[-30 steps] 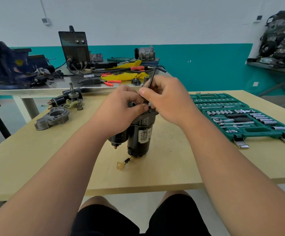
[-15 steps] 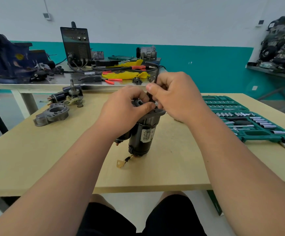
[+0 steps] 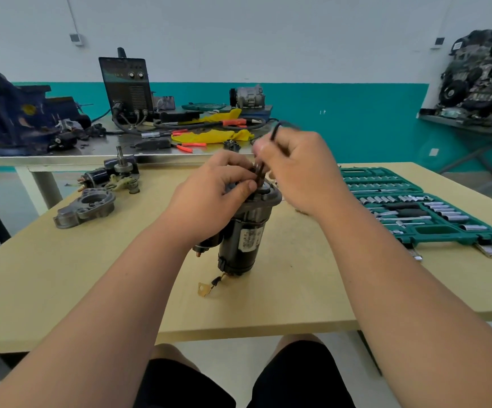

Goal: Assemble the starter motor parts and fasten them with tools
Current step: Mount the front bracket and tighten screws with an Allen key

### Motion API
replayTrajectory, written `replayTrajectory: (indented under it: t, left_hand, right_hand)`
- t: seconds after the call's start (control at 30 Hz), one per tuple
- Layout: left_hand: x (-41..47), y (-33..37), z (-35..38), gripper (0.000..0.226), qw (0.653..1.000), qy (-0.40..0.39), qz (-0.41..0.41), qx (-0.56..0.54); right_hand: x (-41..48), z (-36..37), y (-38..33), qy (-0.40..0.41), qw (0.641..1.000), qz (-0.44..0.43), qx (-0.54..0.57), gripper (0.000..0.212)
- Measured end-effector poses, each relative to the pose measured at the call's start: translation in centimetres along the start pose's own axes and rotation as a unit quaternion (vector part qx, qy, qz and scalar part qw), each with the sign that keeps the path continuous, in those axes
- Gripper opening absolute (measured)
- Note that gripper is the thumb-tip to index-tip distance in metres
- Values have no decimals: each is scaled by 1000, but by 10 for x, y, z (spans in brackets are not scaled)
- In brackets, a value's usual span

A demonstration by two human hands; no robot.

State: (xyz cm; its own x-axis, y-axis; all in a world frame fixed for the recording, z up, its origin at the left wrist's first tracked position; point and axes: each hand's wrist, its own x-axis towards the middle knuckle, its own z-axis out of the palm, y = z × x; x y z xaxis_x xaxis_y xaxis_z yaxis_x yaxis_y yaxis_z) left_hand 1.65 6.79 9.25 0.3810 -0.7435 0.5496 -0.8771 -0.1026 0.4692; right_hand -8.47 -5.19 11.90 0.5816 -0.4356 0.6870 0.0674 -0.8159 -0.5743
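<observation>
A black starter motor (image 3: 243,240) stands upright in the middle of the wooden table (image 3: 62,284), a brass terminal tab (image 3: 204,289) hanging from its base. My left hand (image 3: 212,195) grips the motor's top housing, thumb near the centre. My right hand (image 3: 297,172) pinches a thin black L-shaped key (image 3: 274,131), whose lower end reaches down into the top of the motor. The key's tip is hidden between my fingers. At the table's far left lie a grey end housing (image 3: 87,208) and a second, dismantled starter with its shaft up (image 3: 115,175).
An open green socket set case (image 3: 415,207) lies on the right of the table. Behind stands a metal bench with a blue vise (image 3: 12,113), a black welder box (image 3: 127,83), yellow cloth and red-handled pliers (image 3: 191,147). An engine sits on a shelf at far right (image 3: 483,83).
My right hand has turned with the key, its bent end swinging from the right toward the left above the motor. My left hand keeps hold of the housing.
</observation>
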Motion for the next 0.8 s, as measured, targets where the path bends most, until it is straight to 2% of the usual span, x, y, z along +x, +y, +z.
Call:
replayTrajectory:
  t: [0.07, 0.1, 0.13, 0.2, 0.27, 0.37, 0.53, 0.67, 0.8]
  left_hand:
    - [-2, -1, 1, 23, 1000, 8, -16, -17]
    - [-3, -1, 1, 25, 999, 20, -33, -32]
    - [-3, -2, 1, 27, 997, 31, -55, -47]
    - [-3, -4, 3, 28, 994, 42, -82, -59]
    - [-3, -4, 4, 27, 994, 41, -85, -57]
    - [-3, -4, 5, 24, 996, 37, -75, -40]
    - [-3, -5, 5, 20, 996, 33, -68, -37]
    - [-4, -6, 4, 24, 996, 33, -71, -35]
    - [-5, -8, 3, 27, 996, 32, -72, -39]
  right_hand:
    - [2, -15, 3, 15, 990, 46, 130, 26]
    - [1, -22, 7, -12, 992, 46, 119, 26]
    - [-1, -27, 11, -71, 996, 30, 43, 26]
    - [-8, -29, 21, -206, 972, -3, -109, 31]
    - [-15, -28, 24, -253, 955, -15, -155, 29]
    - [-14, -27, 19, -245, 952, -62, -176, 18]
    - [-12, -8, 16, -166, 962, -108, -189, 23]
    - [-14, -3, 15, -121, 960, -106, -231, 24]
    - [-13, -2, 12, -151, 958, -121, -213, 22]
